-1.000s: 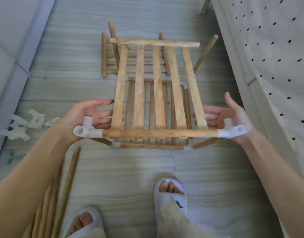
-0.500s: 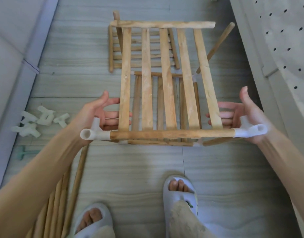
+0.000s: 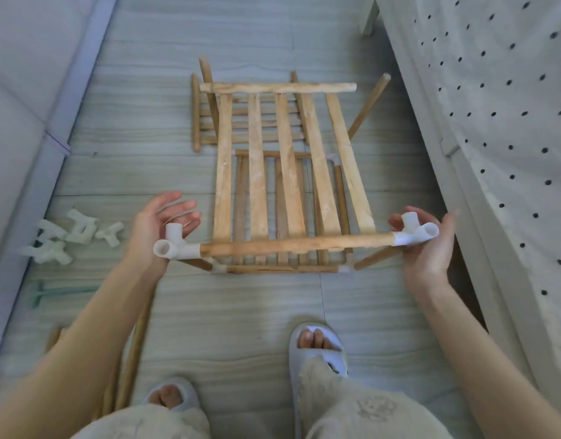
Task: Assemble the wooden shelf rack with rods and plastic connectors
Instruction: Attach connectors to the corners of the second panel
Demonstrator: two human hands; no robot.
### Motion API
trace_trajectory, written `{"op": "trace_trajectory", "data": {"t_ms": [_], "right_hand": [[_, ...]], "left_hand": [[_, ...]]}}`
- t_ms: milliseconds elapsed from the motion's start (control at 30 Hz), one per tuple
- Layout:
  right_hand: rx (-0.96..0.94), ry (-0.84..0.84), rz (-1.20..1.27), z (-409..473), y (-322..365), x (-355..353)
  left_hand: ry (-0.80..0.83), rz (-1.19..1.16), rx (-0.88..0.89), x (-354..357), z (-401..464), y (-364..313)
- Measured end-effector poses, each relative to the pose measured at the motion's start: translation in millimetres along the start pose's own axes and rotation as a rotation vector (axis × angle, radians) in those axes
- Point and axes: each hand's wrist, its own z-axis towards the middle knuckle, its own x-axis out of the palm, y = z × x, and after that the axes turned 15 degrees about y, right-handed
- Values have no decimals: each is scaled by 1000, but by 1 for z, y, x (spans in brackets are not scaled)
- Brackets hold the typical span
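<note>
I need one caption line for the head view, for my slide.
Two open hands carry a slatted wooden shelf panel by its white plastic corner connectors.

You stand on a pale wood-grain floor [image 3: 241,312]. Take the partly built rack [image 3: 282,267] resting on it as your landmark: beyond it lies a flat slatted panel [image 3: 206,122], left of it a pile of white connectors [image 3: 67,236], nearer you and left, loose rods [image 3: 133,350] and a green tool [image 3: 51,293].
</note>
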Motion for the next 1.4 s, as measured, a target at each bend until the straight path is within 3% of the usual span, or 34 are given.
{"op": "trace_trajectory", "data": {"t_ms": [100,200,333,500,833,1000,1167,1300,1400], "right_hand": [[-81,75,-167,-14,-8,2],[-6,77,-322,-18,-10,0],[79,33,-274,-14,-2,7],[8,-27,-321,-12,-12,10],[39,81,-384,-7,-4,12],[59,116,-500,-11,5,12],[1,76,-452,-16,9,10],[21,-50,-362,-8,19,17],[26,-101,-387,-2,22,20]], "left_hand": [[6,46,149,-4,-17,12],[56,204,244,-7,-33,30],[13,303,194,-7,-34,31],[44,315,260,-5,-29,33],[73,480,233,-12,-29,30],[99,526,127,-11,-34,24],[19,180,-66,-11,-39,17],[-67,342,-261,0,-29,0],[-175,597,-275,11,-20,-1]]}}
